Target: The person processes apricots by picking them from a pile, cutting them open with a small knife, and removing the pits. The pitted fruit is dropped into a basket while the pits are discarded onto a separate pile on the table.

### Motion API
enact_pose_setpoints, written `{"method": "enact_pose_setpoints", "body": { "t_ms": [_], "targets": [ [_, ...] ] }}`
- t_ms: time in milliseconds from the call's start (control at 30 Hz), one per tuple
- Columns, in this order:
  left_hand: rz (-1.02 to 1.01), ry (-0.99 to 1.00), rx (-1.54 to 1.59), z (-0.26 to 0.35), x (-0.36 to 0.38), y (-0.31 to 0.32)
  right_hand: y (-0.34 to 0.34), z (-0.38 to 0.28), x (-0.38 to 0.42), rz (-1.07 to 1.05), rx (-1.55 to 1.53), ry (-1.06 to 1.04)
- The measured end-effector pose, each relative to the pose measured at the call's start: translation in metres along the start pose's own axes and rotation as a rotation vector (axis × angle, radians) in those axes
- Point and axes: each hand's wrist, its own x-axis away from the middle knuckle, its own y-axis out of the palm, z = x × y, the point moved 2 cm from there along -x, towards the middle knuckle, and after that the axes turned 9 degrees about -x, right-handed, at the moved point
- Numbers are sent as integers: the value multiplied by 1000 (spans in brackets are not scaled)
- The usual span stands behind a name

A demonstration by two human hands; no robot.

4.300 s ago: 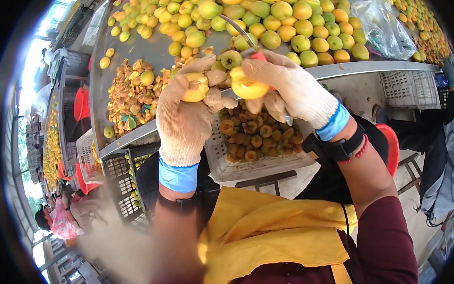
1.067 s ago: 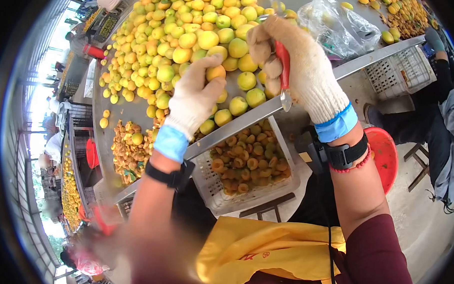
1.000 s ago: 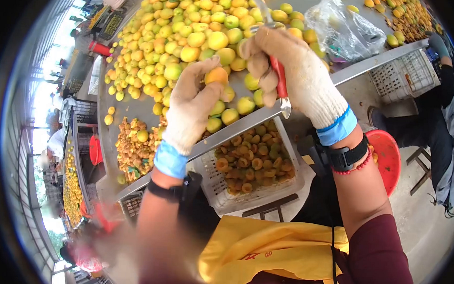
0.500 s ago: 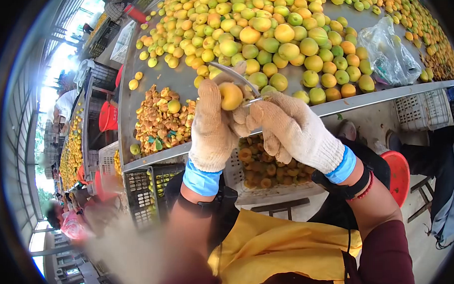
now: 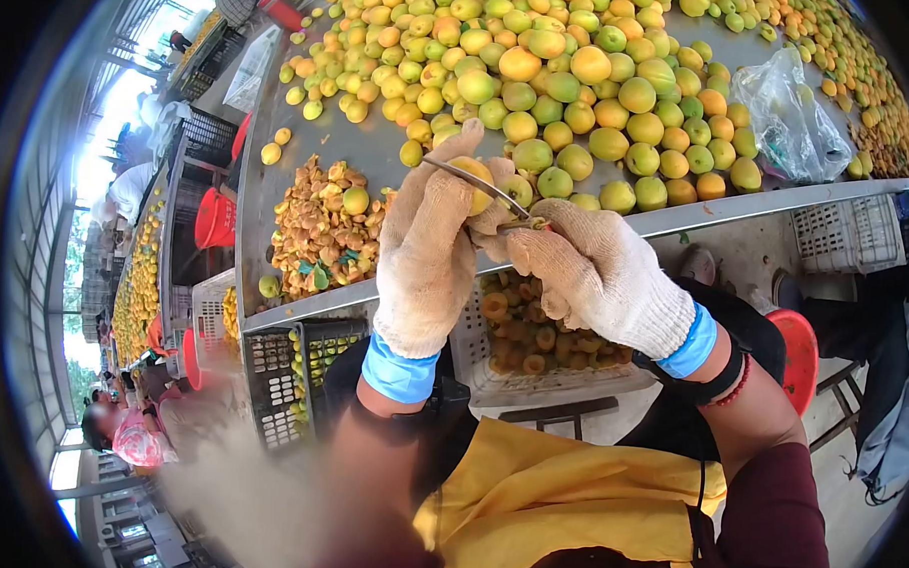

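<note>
Left hand [image 5: 426, 253] grips fruit [image 5: 475, 172] | right hand [image 5: 585, 274] clenches knife [image 5: 478, 185], blade across fruit

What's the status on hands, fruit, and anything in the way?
Left hand grips fruit. Right hand grips knife, blade against fruit. White crate beneath, nothing in the way.
</note>
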Motion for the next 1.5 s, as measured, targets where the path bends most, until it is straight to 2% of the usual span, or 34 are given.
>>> {"method": "enact_pose_setpoints", "body": {
  "t_ms": [67, 300, 500, 567, 600, 667, 700, 767, 900, 933, 967, 1000, 1067, 1133, 1200, 1233, 1267, 1300, 1333, 1367, 1400, 1433, 1467, 1500],
  "targets": [
    [35, -3, 47, 2, 1, 4, -1, -3, 1, 1, -2, 69],
    [2, 5, -64, 14, 5, 10, -3, 4, 1, 5, -82, 22],
    [-59, 57, 51, 5, 10, 14, 5, 14, 3, -13, -164, 15],
    [31, 35, 118, 9, 17, 26, 8, 10, 3, 60, 82, -88],
    [32, 32, 119, 9, 18, 27, 10, 12, 2, 61, 81, -85],
    [87, 23, 9, 8, 18, 26, 12, 16, 0, 146, 275, -274],
    [84, 18, 11, 4, 17, 25, 12, 19, -2, 150, 275, -269],
    [75, 109, -55, -3, 12, 17, 10, 20, -7, 181, 357, -334],
    [14, 111, -196, 21, 8, 18, 8, -6, 3, 151, 376, -283],
    [13, 113, -194, 20, 7, 18, 11, -10, 6, 114, 258, -171],
    [2, 101, -165, 18, 8, 17, 14, -10, 8, 76, 137, -59],
    [-8, 89, -135, 16, 8, 16, 18, -5, 5, 75, 140, -60],
    [155, -27, 305, -3, 7, 33, 23, 11, -5, 251, 440, -298],
    [50, -37, 416, -10, 3, 30, 23, 13, -12, 272, 487, -327],
    [38, 48, 140, -5, 1, 36, 17, 5, -11, 239, 353, -286],
    [36, 103, -332, -16, -8, 4, 13, 1, -8, 226, 370, -173],
    [116, 257, -620, 3, -9, 12, 5, 15, -10, 162, 676, -442],
    [110, 179, -536, 1, -9, 6, -1, 10, -8, 26, 673, -503],
    [126, -18, -144, 5, -12, 8, 3, -5, -2, 151, 463, -176],
    [236, 229, -378, 4, -9, 24, 5, -7, 1, 158, 483, -168],
    [314, 228, -328, 6, -7, 36, 9, 1, 3, 196, 446, -225],
    [291, 125, -197, 4, -3, 41, 15, 4, 4, 252, 395, -191],
    [273, 14, -81, 2, 1, 44, 14, 25, -9, 163, 565, -348],
    [265, 20, -78, -3, -1, 42, 15, 26, -12, 176, 567, -315]
  ]
}}
